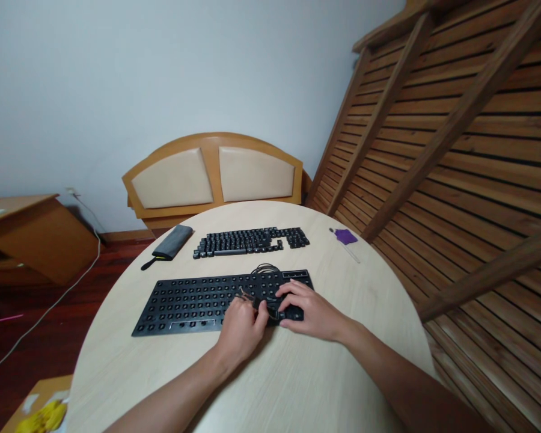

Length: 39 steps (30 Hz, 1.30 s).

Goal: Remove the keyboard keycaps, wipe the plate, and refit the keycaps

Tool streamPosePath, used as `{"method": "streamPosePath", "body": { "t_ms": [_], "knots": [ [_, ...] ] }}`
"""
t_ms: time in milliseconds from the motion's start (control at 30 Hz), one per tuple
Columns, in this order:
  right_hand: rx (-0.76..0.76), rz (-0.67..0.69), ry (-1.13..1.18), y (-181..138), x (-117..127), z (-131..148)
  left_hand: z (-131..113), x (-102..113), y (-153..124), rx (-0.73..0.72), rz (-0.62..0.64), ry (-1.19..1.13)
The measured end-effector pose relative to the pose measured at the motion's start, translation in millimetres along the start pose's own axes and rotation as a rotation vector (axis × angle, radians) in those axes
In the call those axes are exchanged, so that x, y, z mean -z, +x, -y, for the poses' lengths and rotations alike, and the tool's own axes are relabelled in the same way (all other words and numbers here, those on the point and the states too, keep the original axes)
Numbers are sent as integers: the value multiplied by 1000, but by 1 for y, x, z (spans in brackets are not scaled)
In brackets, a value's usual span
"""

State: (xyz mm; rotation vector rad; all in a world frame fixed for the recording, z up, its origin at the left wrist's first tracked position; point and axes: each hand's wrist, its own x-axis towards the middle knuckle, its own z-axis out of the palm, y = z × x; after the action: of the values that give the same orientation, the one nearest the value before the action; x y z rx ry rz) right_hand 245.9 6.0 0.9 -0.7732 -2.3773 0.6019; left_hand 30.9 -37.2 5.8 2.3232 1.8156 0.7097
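A black keyboard (189,300) lies on the round table, most of its key positions stripped down to bare switches. A few keycaps (294,313) are still seated at its lower right. My left hand (243,325) is closed on a small dark keycap puller (260,302) with thin wire ends, held low over the keyboard's right part. My right hand (310,310) grips the keyboard's number pad area, its fingers bent over the keys and the thumb near the front edge. The fingers partly hide the keys between my hands. Loose black keycaps (234,242) stand in keyboard order behind the keyboard.
A grey pouch (174,242) sits at the table's back left. At the right lie a purple cloth (345,236) and a thin brush (349,251). The keyboard's coiled cable (265,267) rests behind it. Wooden slats (433,168) lean close by the table's right edge.
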Motion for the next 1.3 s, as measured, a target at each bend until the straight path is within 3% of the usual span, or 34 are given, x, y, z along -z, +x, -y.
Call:
{"method": "streamPosePath", "body": {
  "t_ms": [200,333,500,767,967,1133,1300],
  "knots": [
    [-2,-19,-10,0,0,4,-6,-3,-1,-81,-4,88],
    [10,-42,-15,1,-2,7,1,-5,0,-165,66,-66],
    [15,-29,12,1,-2,8,9,-4,2,-138,123,-267],
    [-9,5,61,0,0,5,7,-1,1,-90,144,-344],
    [-71,-86,197,-1,-1,1,10,-2,3,56,133,-456],
    [-117,-212,143,2,4,1,12,2,3,1,45,-435],
    [-211,-314,-76,18,26,-10,17,6,4,-85,25,-319]
  ]
}}
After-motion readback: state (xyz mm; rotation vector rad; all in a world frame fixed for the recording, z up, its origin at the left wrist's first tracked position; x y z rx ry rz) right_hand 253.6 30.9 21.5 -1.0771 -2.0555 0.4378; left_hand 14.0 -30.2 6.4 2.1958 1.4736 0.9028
